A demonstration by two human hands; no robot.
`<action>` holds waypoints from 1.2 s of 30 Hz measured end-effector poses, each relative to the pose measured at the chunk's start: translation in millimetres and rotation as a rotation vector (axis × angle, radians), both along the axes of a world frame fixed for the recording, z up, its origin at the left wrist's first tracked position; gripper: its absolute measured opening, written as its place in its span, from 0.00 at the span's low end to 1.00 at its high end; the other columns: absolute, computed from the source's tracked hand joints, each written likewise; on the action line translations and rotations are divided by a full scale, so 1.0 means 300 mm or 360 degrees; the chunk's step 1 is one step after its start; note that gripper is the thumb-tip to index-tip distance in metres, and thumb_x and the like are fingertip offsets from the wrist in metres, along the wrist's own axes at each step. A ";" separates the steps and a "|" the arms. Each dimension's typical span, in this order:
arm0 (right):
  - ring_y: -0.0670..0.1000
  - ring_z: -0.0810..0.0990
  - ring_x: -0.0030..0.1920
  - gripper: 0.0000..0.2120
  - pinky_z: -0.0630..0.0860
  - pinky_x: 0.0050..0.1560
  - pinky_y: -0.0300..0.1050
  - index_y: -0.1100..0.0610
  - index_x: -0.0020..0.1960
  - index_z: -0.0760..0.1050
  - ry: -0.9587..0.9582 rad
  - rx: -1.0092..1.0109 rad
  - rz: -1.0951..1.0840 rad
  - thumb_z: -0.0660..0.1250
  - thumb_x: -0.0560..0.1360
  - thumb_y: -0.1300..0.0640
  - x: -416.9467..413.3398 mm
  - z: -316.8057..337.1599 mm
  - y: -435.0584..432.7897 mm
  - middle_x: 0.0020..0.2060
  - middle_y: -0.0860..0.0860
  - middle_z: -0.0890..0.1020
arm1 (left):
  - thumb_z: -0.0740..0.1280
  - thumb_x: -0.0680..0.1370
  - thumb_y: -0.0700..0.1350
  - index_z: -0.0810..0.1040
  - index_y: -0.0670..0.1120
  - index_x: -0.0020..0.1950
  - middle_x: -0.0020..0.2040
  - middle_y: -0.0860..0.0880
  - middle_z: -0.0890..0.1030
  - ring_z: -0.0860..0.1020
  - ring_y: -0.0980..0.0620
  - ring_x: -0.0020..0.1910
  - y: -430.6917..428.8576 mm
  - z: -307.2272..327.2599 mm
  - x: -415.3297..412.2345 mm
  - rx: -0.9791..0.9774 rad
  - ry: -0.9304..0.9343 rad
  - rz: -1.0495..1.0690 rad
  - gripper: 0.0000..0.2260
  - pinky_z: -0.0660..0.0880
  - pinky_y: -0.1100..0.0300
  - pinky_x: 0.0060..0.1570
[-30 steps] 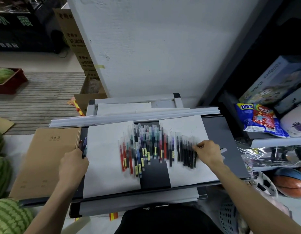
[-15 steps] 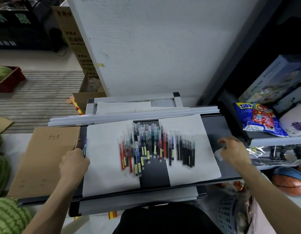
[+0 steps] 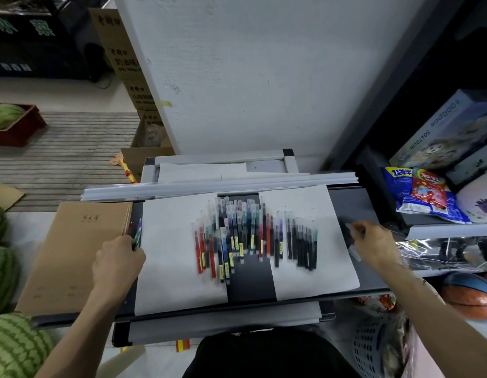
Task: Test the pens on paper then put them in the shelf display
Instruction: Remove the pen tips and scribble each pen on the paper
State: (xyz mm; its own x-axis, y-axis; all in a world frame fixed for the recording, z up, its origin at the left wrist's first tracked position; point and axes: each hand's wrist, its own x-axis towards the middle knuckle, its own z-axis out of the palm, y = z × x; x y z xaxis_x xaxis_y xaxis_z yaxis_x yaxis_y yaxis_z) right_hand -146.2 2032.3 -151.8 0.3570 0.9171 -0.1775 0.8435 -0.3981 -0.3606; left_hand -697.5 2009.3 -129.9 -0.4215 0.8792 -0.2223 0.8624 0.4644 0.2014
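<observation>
- Although no pen has yet been carried to a shelf, a working layout can be read: well left of the fan of pens [image 3: 253, 236] a brown notebook [image 3: 73, 255] is laid flat on the dark board [image 3: 250, 282], with watermelons [image 3: 7, 347] further left, off the board.
- Between the notebook and the fan of pens, the left hand [image 3: 117, 263] is seen with its fingers curled round a small bunch of pens [image 3: 138, 233]. These are probably held apart so that they are not mixed with the others; whether they have been tested cannot be told.
- Just left of the fan of pens, and partly beneath it, the left sheet [image 3: 168, 255] is spread, seemingly unmarked.
- The fan of pens is laid side by side across both sheets, clear ends away from the person, so that any one colour can be picked out singly.
- Under the fan's right half the right sheet [image 3: 313, 268] is spread; faint marks near its far edge suggest that test strokes are made there.
- Just right of the fan of pens, at that sheet's edge, the right hand [image 3: 373, 244] is held with fingers bent, pinching what looks like a clear-barrelled pen [image 3: 355, 253]; the blur leaves this uncertain.
- Well right of the fan, a shelf [image 3: 441, 230] bearing snack packets [image 3: 422, 192] is within reach of that hand; the display is presumably on that side.
</observation>
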 end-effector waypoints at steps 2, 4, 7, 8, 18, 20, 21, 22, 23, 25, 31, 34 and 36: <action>0.61 0.84 0.54 0.11 0.78 0.58 0.51 0.59 0.59 0.83 0.0175 0.0033 0.0001 0.69 0.82 0.53 -0.087 0.034 0.003 0.53 0.58 0.87 | 0.65 0.77 0.43 0.75 0.47 0.36 0.32 0.48 0.76 0.73 0.46 0.30 -0.004 0.030 0.037 0.0096 -0.0015 -0.0042 0.09 0.68 0.57 0.31; 0.54 0.85 0.54 0.09 0.77 0.58 0.46 0.57 0.58 0.84 0.0468 0.0095 0.0059 0.71 0.81 0.53 -0.190 0.073 -0.008 0.51 0.52 0.88 | 0.63 0.79 0.45 0.76 0.49 0.39 0.33 0.51 0.77 0.74 0.51 0.30 -0.013 0.063 0.096 0.0175 -0.0060 -0.0102 0.09 0.67 0.58 0.31; 0.40 0.83 0.49 0.02 0.77 0.53 0.35 0.47 0.51 0.83 0.0863 0.0112 0.0238 0.71 0.81 0.51 -0.337 0.146 -0.038 0.44 0.39 0.86 | 0.62 0.83 0.46 0.78 0.51 0.45 0.34 0.55 0.78 0.75 0.56 0.29 -0.045 0.111 0.209 0.0240 -0.0258 -0.0249 0.09 0.66 0.61 0.28; 0.40 0.83 0.48 0.02 0.77 0.50 0.33 0.46 0.51 0.83 0.0961 0.0112 0.0287 0.71 0.81 0.51 -0.376 0.170 -0.047 0.45 0.38 0.86 | 0.62 0.84 0.46 0.79 0.52 0.46 0.34 0.55 0.79 0.76 0.56 0.29 -0.056 0.126 0.246 0.0257 -0.0352 -0.0328 0.09 0.66 0.61 0.28; 0.45 0.76 0.37 0.06 0.72 0.39 0.36 0.51 0.55 0.86 0.1456 0.0019 0.0634 0.70 0.82 0.58 -0.541 0.332 -0.102 0.39 0.59 0.81 | 0.58 0.84 0.59 0.82 0.57 0.56 0.44 0.63 0.79 0.76 0.60 0.38 -0.129 0.270 0.447 0.0436 -0.0655 -0.1092 0.14 0.74 0.63 0.40; 0.49 0.78 0.39 0.06 0.73 0.40 0.41 0.52 0.54 0.86 0.1518 0.0020 0.0663 0.71 0.81 0.59 -0.549 0.349 -0.111 0.41 0.61 0.82 | 0.59 0.84 0.59 0.83 0.57 0.57 0.45 0.62 0.80 0.76 0.59 0.37 -0.131 0.289 0.457 0.0457 -0.0651 -0.1127 0.14 0.76 0.62 0.40; 0.52 0.79 0.40 0.06 0.74 0.40 0.45 0.52 0.54 0.86 0.1543 0.0023 0.0666 0.71 0.81 0.59 -0.551 0.355 -0.115 0.41 0.61 0.83 | 0.59 0.84 0.58 0.83 0.57 0.57 0.45 0.62 0.80 0.76 0.59 0.37 -0.132 0.295 0.459 0.0475 -0.0646 -0.1139 0.14 0.76 0.62 0.40; 0.55 0.80 0.41 0.06 0.76 0.41 0.49 0.52 0.54 0.86 0.1554 0.0024 0.0668 0.71 0.81 0.60 -0.551 0.360 -0.119 0.40 0.60 0.84 | 0.60 0.84 0.57 0.83 0.56 0.57 0.45 0.61 0.80 0.76 0.60 0.36 -0.133 0.301 0.462 0.0490 -0.0641 -0.1147 0.13 0.75 0.62 0.40; 0.56 0.81 0.42 0.06 0.77 0.41 0.51 0.53 0.54 0.86 0.1551 0.0023 0.0673 0.71 0.81 0.60 -0.549 0.364 -0.120 0.40 0.58 0.84 | 0.60 0.84 0.57 0.84 0.56 0.57 0.45 0.61 0.81 0.75 0.60 0.35 -0.134 0.306 0.463 0.0498 -0.0635 -0.1153 0.13 0.75 0.62 0.40; 0.51 0.82 0.40 0.06 0.77 0.40 0.48 0.53 0.53 0.86 0.1523 0.0025 0.0685 0.71 0.81 0.61 -0.540 0.367 -0.119 0.40 0.55 0.85 | 0.61 0.84 0.56 0.84 0.55 0.57 0.46 0.61 0.81 0.75 0.61 0.35 -0.137 0.311 0.463 0.0493 -0.0625 -0.1164 0.14 0.76 0.62 0.40; 0.48 0.81 0.40 0.06 0.76 0.40 0.41 0.55 0.53 0.86 0.1515 0.0015 0.0674 0.71 0.80 0.63 -0.535 0.377 -0.124 0.41 0.56 0.86 | 0.59 0.84 0.56 0.85 0.54 0.58 0.46 0.61 0.80 0.75 0.58 0.35 -0.130 0.321 0.456 0.0490 -0.0596 -0.1171 0.15 0.78 0.58 0.40; 0.52 0.82 0.42 0.06 0.77 0.45 0.44 0.57 0.52 0.86 0.1540 0.0010 0.0671 0.71 0.80 0.64 -0.565 0.368 -0.133 0.41 0.57 0.85 | 0.58 0.85 0.57 0.84 0.54 0.57 0.44 0.60 0.78 0.73 0.57 0.36 -0.129 0.322 0.473 0.0470 -0.0608 -0.1226 0.15 0.76 0.56 0.37; 0.49 0.79 0.40 0.06 0.75 0.44 0.45 0.57 0.51 0.86 0.1544 0.0020 0.0647 0.71 0.79 0.65 -0.589 0.356 -0.141 0.40 0.58 0.85 | 0.59 0.85 0.54 0.83 0.53 0.56 0.41 0.58 0.76 0.73 0.55 0.36 -0.129 0.317 0.486 0.0461 -0.0590 -0.1257 0.14 0.75 0.53 0.35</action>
State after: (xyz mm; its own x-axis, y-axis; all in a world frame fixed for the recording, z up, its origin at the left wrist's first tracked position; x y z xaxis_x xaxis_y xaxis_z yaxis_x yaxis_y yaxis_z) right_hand -323.0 1990.0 -44.9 -0.2680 0.9398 -0.2120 0.2601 -0.1413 -0.9552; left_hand -551.8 1970.7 -35.0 0.3794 0.9239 0.0505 0.7647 -0.3438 0.5449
